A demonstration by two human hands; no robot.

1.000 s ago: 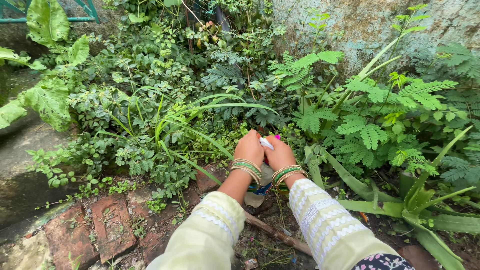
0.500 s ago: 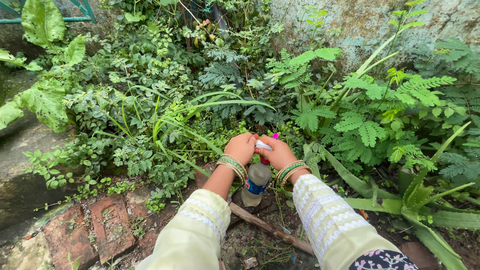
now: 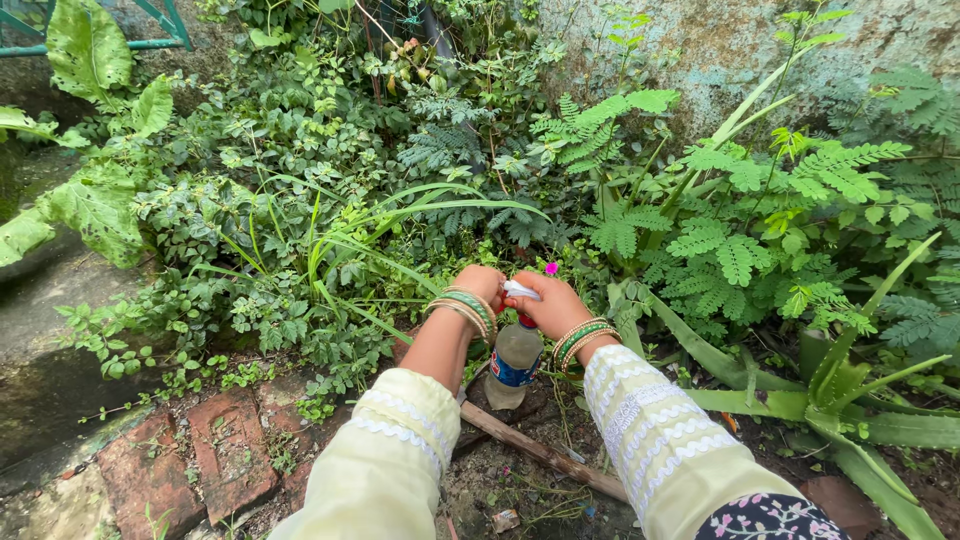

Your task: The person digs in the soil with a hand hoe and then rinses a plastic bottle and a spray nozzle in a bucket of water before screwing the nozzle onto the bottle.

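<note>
Dense green plants fill the ground against a mottled wall (image 3: 720, 40), with worn bricks (image 3: 225, 450) at the lower left and a stick (image 3: 540, 455) lying across the bare soil. Compared with a second ago, the bottle (image 3: 516, 362) has come out from behind the wrists and now hangs in plain sight below the hands, tilted slightly, its clear body and blue label showing; the hands have also risen a little and drawn closer to the leaves. That suggests the sprayer is being lifted and aimed at the plants rather than resting on the ground. The right hand (image 3: 552, 305) is closed around the white spray head (image 3: 520, 290) at the bottle's top. The left hand (image 3: 482, 285) is curled just beside it, touching the head from the other side; how firmly it grips cannot be told. Long aloe leaves (image 3: 850, 400) spread to the right, well apart from the bottle.
</note>
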